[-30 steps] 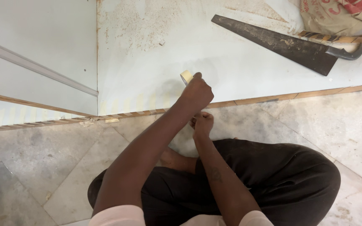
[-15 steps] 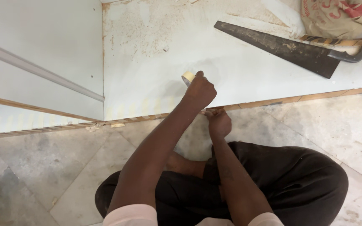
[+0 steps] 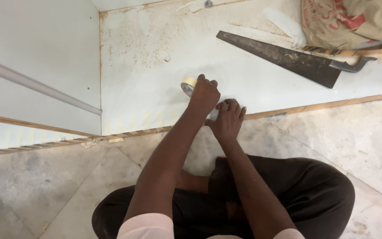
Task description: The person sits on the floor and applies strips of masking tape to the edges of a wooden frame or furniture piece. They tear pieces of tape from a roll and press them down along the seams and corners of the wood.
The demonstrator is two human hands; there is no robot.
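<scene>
Two hands work at the edge of a white panel (image 3: pixel 253 88) on the floor: my left hand (image 3: pixel 204 95) is closed around a roll of masking tape (image 3: pixel 188 85), light, stiff and best held by its rim, while my right hand (image 3: pixel 227 119) presses open-fingered just beside it.

The left hand (image 3: pixel 204 95) grips a roll of masking tape (image 3: pixel 188 85) on the white board (image 3: pixel 155 79), while the right hand (image 3: pixel 227 119) presses the board's edge beside it.

Tan printed sack (image 3: pixel 354 22), red markings, slumped top right.
</scene>
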